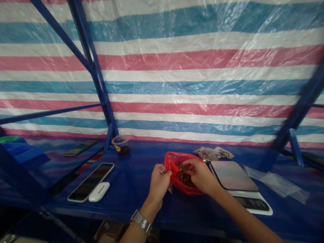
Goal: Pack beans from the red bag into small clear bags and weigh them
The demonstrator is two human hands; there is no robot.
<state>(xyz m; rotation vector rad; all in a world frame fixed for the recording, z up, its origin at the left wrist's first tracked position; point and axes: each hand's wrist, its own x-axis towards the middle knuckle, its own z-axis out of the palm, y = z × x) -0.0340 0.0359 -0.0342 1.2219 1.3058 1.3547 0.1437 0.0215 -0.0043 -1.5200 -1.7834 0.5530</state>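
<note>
A red plastic bag (174,158) sits with its mouth open on the blue table, holding many small brown pieces (182,175) whose kind I cannot make out. My right hand (198,173) reaches into it, thumb and fingers pinched among the pieces. At the bag's left rim, my left hand (159,184) is closed around a small clear plastic bag (170,188); part of it shows above and below the fingers. Just right of the red bag stands a digital kitchen scale (234,175) with nothing on its plate. Behind the scale lie several small filled clear bags (212,153).
Flat clear bags (278,184) lie right of the scale. On the left are a phone (91,182), a white earbud case (99,191) and a plastic cup (122,145) with dark liquid. Blue metal posts (96,74) and a striped sheet (197,77) stand behind the table (136,175).
</note>
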